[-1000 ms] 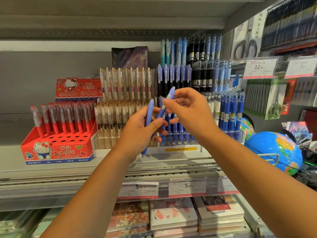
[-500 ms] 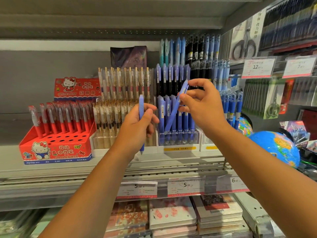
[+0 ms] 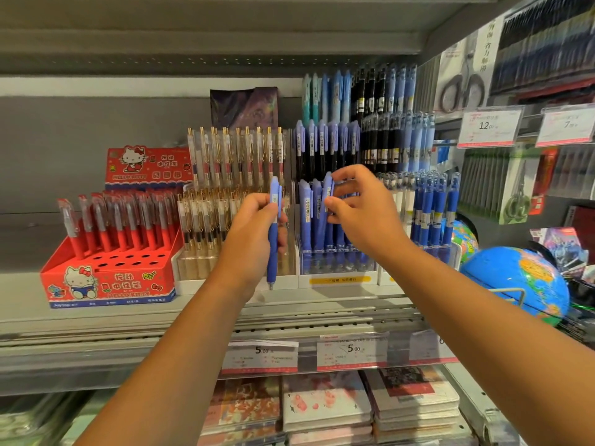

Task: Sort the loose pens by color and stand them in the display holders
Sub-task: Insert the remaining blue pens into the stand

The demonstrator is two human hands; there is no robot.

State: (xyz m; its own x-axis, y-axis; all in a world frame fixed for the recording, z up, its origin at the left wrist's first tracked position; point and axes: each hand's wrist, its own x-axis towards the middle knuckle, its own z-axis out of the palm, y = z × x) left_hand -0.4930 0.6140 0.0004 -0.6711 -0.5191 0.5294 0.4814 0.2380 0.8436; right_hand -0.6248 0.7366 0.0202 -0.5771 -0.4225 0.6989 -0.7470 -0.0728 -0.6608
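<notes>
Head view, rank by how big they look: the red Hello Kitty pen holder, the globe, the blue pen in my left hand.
1. red Hello Kitty pen holder
2. globe, nearly as big, partly hidden, so unsure
3. blue pen in the left hand

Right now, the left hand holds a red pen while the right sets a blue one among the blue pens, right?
No: the head view shows the left hand holding a blue pen, not red. The right hand does set a second blue pen among the blue pens.
</notes>
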